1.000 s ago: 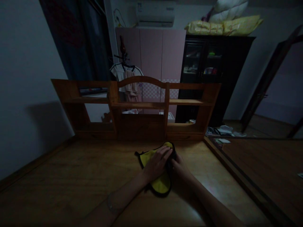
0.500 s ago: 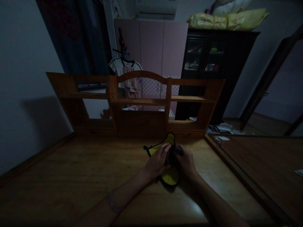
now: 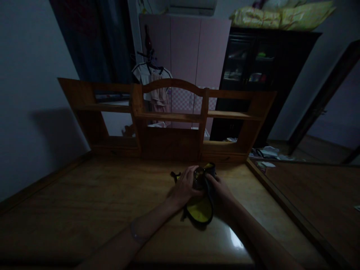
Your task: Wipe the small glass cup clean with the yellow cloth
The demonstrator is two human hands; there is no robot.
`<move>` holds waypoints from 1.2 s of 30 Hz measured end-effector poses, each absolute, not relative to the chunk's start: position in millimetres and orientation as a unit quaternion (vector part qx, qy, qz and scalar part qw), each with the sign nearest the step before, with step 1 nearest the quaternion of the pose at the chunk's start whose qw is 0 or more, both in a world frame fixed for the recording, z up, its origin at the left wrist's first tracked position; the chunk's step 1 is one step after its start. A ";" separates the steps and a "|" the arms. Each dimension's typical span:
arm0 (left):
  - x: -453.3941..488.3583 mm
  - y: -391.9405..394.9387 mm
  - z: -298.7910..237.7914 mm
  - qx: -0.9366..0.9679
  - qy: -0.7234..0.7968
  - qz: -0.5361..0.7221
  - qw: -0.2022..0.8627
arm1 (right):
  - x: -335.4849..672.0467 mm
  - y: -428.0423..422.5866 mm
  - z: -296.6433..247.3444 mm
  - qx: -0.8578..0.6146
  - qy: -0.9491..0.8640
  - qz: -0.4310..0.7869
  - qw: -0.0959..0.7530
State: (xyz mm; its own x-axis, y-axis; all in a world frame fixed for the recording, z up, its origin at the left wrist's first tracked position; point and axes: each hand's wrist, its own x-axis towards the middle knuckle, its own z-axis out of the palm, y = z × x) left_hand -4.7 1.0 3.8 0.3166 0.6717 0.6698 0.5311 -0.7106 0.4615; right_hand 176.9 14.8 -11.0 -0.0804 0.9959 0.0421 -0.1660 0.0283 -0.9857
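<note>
A yellow-lined cloth piece with black edging (image 3: 199, 210) lies on the wooden desk, its rounded lower flap spread towards me and a short dark tab at its left end. In its middle sits a dark, shiny object (image 3: 198, 179), too dim for me to tell its kind. My left hand (image 3: 182, 185) is curled round the left side of that object. With thumb on top, my right hand (image 3: 221, 189) grips the cloth's right part, which is folded up against the object. The fingers under the cloth are hidden.
A wooden shelf unit (image 3: 172, 117) stands along the desk's (image 3: 112, 210) far edge. A raised wooden rim (image 3: 281, 195) borders the desk on the right, with a brown surface (image 3: 323, 198) beyond. To the left is a white wall (image 3: 30, 150).
The cloth's right side has been lifted and folded up beside the dark object by my right hand. The left hand has shifted slightly left, and the view has tilted down a little.
</note>
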 end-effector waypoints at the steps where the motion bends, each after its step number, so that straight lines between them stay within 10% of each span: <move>1: -4.8 0.9 4.5 0.801 0.377 0.458 0.085 | 174.4 14.8 -11.7 -0.407 -0.463 0.588 0.524; 8: -2.1 1.3 4.9 0.785 0.370 0.486 0.101 | 169.6 10.5 -6.7 -0.280 -0.324 0.770 0.472; 36: 0.6 -6.4 6.8 0.837 0.356 0.417 0.002 | 171.5 -5.6 5.5 -0.332 -0.413 0.731 0.429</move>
